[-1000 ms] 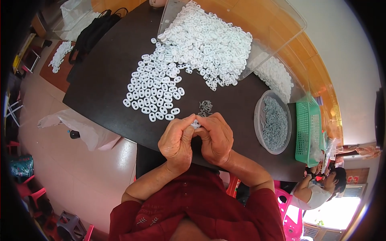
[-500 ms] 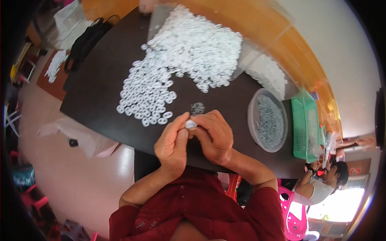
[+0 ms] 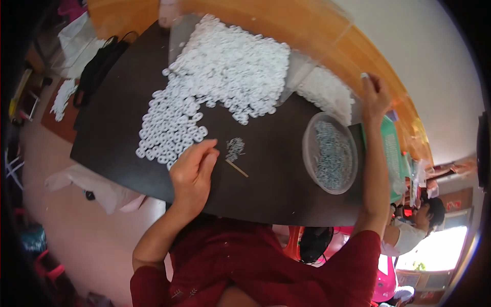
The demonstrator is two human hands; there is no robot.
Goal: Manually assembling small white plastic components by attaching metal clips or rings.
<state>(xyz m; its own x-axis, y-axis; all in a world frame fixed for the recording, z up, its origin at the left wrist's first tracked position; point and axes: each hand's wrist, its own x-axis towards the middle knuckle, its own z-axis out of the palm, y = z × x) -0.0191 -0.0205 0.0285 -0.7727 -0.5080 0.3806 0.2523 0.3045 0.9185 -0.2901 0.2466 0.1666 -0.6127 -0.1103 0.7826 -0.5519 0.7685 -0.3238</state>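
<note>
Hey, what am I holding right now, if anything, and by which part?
Your right hand holds a small white piece at the fingertips; too blurred to tell which part is gripped. Nothing shows in your left hand.

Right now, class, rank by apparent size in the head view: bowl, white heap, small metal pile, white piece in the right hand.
White heap
Bowl
Small metal pile
White piece in right hand, partly hidden

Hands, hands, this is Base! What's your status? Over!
Right hand: raised, holding small white piece. Left hand: near white oval plastic pieces with holes, grip unclear. Between hands: thin tan stick, small grey metal pile on dark brown table.
</note>
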